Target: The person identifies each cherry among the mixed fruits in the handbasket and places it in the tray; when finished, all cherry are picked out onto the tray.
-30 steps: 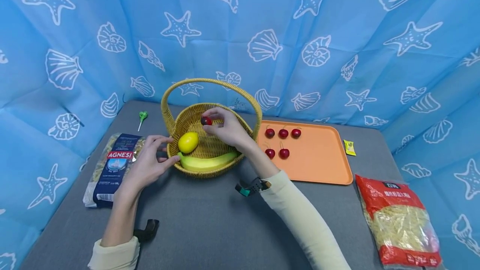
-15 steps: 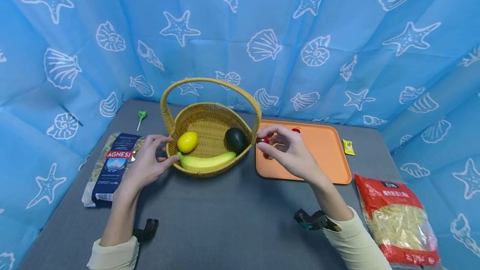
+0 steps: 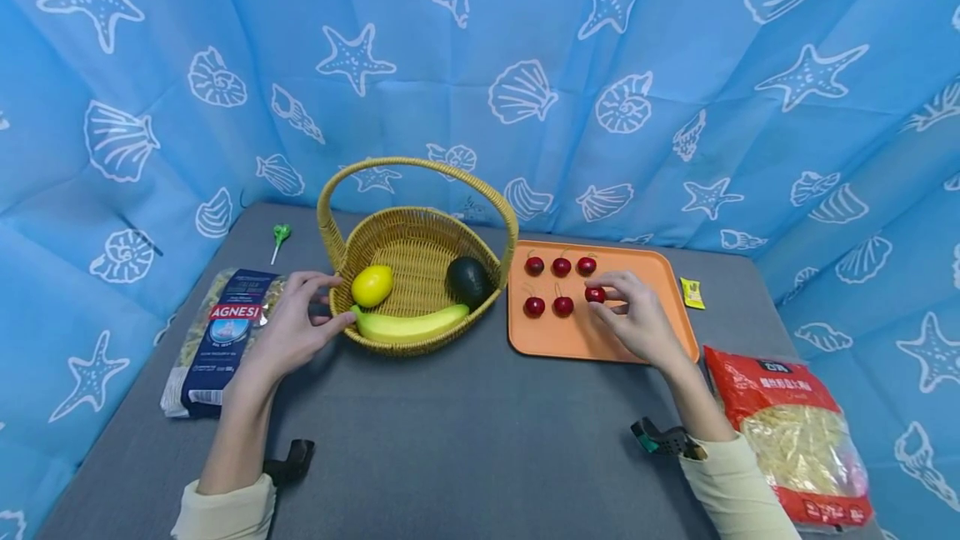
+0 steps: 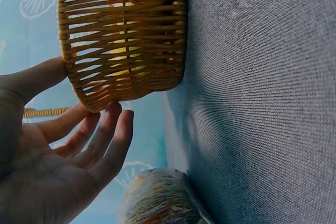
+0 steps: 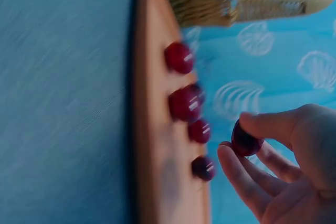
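over the orange tray (image 3: 660,332), the right hand (image 3: 637,323) pinches a cherry (image 3: 595,294) between thumb and fingertip, third in the near row beside five cherries already lying there. the left hand (image 3: 288,332), fingers relaxed, rests against the wicker basket (image 3: 420,340), which holds a lemon (image 3: 372,285), banana (image 3: 408,325) and avocado (image 3: 469,280). judging by this, the cherries look nearly all moved
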Available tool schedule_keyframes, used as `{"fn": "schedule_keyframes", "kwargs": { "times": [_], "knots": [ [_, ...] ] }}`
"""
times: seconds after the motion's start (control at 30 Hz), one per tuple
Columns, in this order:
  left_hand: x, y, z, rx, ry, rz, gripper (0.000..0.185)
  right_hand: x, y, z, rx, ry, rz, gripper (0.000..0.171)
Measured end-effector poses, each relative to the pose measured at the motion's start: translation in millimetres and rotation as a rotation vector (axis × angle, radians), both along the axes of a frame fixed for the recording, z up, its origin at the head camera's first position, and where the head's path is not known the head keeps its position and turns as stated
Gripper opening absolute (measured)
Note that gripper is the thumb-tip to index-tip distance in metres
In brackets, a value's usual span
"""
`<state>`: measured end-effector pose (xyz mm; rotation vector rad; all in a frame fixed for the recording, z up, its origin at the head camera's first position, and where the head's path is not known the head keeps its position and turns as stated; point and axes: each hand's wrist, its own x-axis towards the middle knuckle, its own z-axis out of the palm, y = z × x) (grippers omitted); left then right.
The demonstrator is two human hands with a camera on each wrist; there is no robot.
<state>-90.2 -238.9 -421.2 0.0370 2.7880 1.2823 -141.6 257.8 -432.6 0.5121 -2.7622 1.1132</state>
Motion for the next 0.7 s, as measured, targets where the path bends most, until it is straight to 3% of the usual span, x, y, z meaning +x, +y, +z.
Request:
{"fn": "schedule_keyframes", "kwargs": {
  "times": [0.23, 0.47, 0.7],
  "knots": [
    [-1.1, 0.3, -0.9, -0.004, 0.002, -0.006, 0.063, -8.2, 12.7, -27.5, 0.085, 0.014, -0.009, 0.030],
    [-0.8, 0.2, 0.4, -0.019, 0.015, -0.014, 0.062, -16.5, 16.0, -35.3, 0.085, -0.077, 0.057, 0.035],
    [1.6, -3.0, -0.3, -0.072, 0.067, -0.051, 0.061, -19.7, 17.8, -37.2, 0.058, -0.113, 0.067, 0.037]
  ]
}}
